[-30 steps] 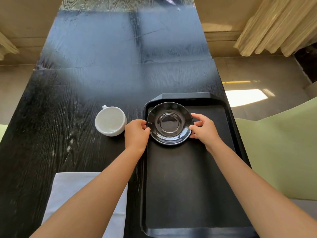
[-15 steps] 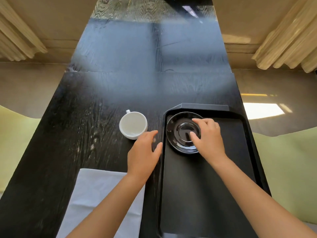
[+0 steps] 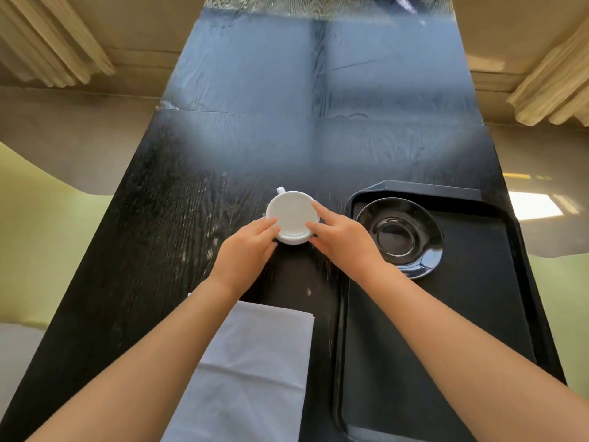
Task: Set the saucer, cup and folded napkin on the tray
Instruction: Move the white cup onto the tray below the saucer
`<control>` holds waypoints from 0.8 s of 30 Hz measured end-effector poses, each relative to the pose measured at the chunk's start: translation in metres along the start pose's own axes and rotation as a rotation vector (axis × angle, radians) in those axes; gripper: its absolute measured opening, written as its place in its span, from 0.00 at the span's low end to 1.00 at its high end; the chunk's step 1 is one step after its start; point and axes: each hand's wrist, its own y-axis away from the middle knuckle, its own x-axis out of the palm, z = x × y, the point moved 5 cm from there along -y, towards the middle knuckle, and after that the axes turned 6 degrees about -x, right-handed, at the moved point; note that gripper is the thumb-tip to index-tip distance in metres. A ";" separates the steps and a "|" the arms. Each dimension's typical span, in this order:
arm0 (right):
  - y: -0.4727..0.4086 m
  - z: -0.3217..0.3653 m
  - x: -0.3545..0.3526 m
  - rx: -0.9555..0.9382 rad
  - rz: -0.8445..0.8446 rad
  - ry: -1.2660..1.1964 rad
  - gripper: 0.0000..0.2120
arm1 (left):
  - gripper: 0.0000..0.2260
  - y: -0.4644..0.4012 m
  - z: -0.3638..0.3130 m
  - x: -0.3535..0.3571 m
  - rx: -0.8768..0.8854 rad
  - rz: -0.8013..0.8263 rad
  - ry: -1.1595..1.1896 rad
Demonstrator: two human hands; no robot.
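Observation:
A white cup (image 3: pixel 291 215) stands upright on the dark table, left of the black tray (image 3: pixel 446 362), its handle pointing away from me. My left hand (image 3: pixel 247 253) touches the cup's near left side and my right hand (image 3: pixel 342 242) its right side, fingers curled against the wall and rim. The cup still rests on the table. A glossy black saucer (image 3: pixel 401 236) lies in the tray's far left corner, free of both hands. A folded white napkin (image 3: pixel 255 371) lies on the table near me, partly under my left forearm.
The long dark wooden table (image 3: pixel 159 234) runs away from me, with pale green seats on both sides. Beige curtains hang at the far left and far right. The tray's near part holds nothing.
Both hands have left the saucer on the tray and moved left to the cup, now cupping it from either side. The camera view has shifted left.

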 end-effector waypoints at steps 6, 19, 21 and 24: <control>0.008 0.003 -0.006 -0.089 -0.055 0.052 0.05 | 0.07 0.003 -0.001 -0.004 0.069 -0.042 0.028; 0.172 0.047 -0.063 -0.057 -0.187 0.117 0.10 | 0.06 0.103 -0.102 -0.024 0.330 -0.185 0.148; 0.199 0.052 -0.064 -0.056 -0.196 0.115 0.10 | 0.06 0.121 -0.117 -0.020 0.339 -0.159 0.178; 0.229 0.059 -0.060 -0.057 -0.214 0.094 0.10 | 0.06 0.143 -0.133 -0.014 0.340 -0.123 0.209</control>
